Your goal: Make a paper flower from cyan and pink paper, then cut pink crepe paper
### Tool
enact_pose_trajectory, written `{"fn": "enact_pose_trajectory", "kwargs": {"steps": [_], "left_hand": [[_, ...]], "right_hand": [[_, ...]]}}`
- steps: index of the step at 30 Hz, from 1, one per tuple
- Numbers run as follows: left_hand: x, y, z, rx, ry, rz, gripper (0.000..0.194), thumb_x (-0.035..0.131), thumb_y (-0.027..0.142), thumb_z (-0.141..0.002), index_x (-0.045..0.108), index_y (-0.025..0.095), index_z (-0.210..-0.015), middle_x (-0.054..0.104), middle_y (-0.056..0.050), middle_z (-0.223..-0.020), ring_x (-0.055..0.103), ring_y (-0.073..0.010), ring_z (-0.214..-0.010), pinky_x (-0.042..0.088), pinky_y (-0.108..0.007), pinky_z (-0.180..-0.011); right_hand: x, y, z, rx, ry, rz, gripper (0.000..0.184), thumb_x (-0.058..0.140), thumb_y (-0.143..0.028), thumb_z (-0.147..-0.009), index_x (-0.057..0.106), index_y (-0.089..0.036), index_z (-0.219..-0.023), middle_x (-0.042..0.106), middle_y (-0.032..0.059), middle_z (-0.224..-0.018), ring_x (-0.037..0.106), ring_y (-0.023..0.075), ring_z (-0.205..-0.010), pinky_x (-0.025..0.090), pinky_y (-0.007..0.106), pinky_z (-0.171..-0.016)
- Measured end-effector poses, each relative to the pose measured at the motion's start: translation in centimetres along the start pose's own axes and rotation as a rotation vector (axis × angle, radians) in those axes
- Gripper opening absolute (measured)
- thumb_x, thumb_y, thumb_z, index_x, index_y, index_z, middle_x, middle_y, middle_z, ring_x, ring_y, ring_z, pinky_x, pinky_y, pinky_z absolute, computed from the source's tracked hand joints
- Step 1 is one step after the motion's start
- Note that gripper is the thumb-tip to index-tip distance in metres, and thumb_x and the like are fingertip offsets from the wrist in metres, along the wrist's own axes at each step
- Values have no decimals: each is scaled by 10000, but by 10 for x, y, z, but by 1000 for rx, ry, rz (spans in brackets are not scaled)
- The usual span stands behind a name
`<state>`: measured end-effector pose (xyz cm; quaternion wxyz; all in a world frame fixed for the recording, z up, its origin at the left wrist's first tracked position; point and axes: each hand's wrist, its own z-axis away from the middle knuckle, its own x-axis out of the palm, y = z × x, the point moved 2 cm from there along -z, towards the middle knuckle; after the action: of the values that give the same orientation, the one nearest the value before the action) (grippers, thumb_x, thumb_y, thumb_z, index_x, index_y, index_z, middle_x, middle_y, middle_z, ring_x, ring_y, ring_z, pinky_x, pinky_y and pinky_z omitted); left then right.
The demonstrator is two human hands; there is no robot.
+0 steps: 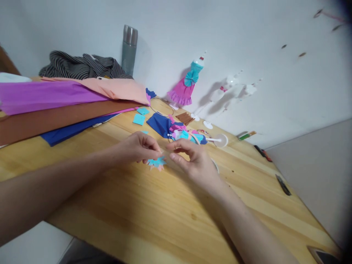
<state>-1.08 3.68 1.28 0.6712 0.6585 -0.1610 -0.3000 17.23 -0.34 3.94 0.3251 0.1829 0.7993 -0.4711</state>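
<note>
My left hand [145,147] is closed in a pinch above the middle of the table. Just under its fingertips hangs a small paper flower [156,162] with pointed turquoise and peach petals, its top hidden by the fingers. My right hand [194,159] hovers close by on the right, its thumb and forefinger curved and apart with nothing visible between them. Beyond the hands lies a small dress form [189,136] on its side, dressed in turquoise, pink and blue paper. Turquoise paper squares [139,119] lie farther back on the left.
Sheets of purple [52,96], peach and brown paper stretch across the left, before a striped cloth [85,65] and a flask [129,50]. A dressed form [189,80] and two white forms stand by the wall. A cutter [282,184] lies near the right edge.
</note>
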Motion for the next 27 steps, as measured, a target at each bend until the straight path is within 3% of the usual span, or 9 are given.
{"fn": "enact_pose_trajectory", "kwargs": {"steps": [8, 16, 21, 24, 27], "left_hand": [[3, 3, 3, -19, -104, 45, 173, 642, 303, -679, 665, 134, -649, 554, 14, -489, 481, -78, -455, 353, -157, -412], [5, 6, 4, -47, -150, 59, 161, 661, 286, -653, 650, 130, -613, 551, 9, -483, 478, -78, -453, 345, -158, -407], [6, 1, 3, -103, -150, 228, 286, 689, 397, -648, 670, 113, -619, 574, -16, -495, 478, -80, -431, 345, -170, -389], [1, -4, 2, -174, -80, 323, 326, 692, 438, -664, 663, 114, -641, 611, -26, -558, 483, -70, -416, 315, -166, -369], [-7, -6, 1, -202, 42, 281, 324, 691, 423, -696, 644, 112, -619, 579, -12, -526, 464, -53, -405, 287, -153, -371]], "right_hand": [[6, -15, 3, -162, -1, 12, 121, 602, -124, -837, 666, -204, -901, 680, 36, -833, 631, 160, -775, 510, 300, -700], [7, -17, 3, -323, -5, 137, 172, 512, -154, -916, 598, -182, -770, 632, 53, -728, 583, 167, -713, 461, 301, -657], [8, -18, 3, -323, 26, 239, 189, 459, -174, -933, 538, -190, -762, 597, 56, -740, 550, 175, -713, 432, 299, -638], [8, -19, 4, -312, 26, 238, 194, 426, -172, -935, 514, -197, -764, 572, 50, -735, 532, 176, -705, 422, 298, -633], [8, -19, 5, -290, 24, 216, 187, 415, -158, -929, 486, -206, -762, 540, 32, -717, 520, 171, -695, 414, 292, -628]]}}
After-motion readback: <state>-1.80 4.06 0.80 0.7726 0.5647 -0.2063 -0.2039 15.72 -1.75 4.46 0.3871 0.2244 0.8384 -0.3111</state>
